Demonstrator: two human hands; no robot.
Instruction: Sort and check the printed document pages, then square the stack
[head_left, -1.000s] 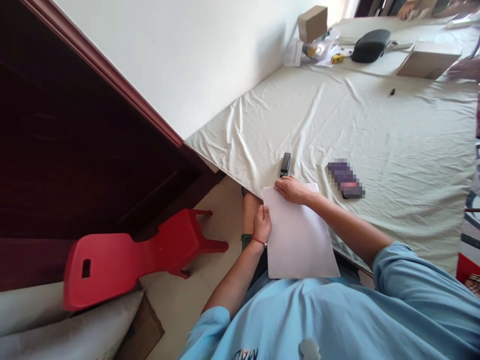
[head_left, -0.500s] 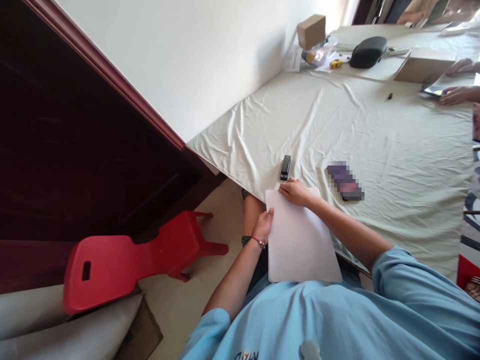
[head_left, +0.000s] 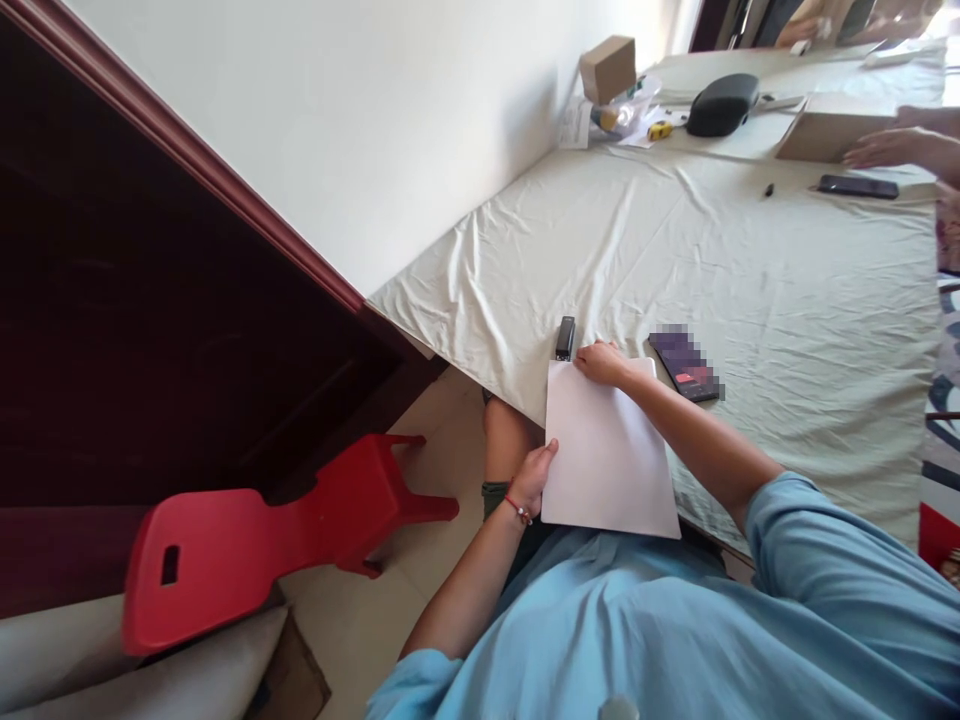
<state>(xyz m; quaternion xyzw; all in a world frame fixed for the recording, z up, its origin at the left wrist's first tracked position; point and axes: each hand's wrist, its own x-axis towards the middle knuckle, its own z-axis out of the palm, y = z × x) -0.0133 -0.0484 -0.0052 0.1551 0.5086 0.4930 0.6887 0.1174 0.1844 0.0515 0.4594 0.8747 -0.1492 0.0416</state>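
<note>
A white stack of paper (head_left: 607, 460) lies half on the table's near edge and half over my lap. My left hand (head_left: 534, 476) grips its left side, thumb on top and fingers underneath. At the top edge, the curled fingers of my right hand (head_left: 600, 362) hold the paper near its upper left corner. Just beyond that corner a black stapler (head_left: 565, 338) rests on the cloth, close to my right fingertips. A dark phone (head_left: 684, 365), its screen blurred out, lies to the right of the paper.
A pale cloth covers the table (head_left: 750, 270). A red plastic chair (head_left: 225, 540) stands at left on the floor. Farther back are a cardboard box (head_left: 607, 70), a black case (head_left: 722, 105), a yellow tape measure (head_left: 659, 131) and another person's hands (head_left: 892, 150) above a second phone (head_left: 857, 187).
The paper has slid forward and slightly right, its top edge now close to the stapler. Both my hands stay on it. The other person's hands have left their phone on the table.
</note>
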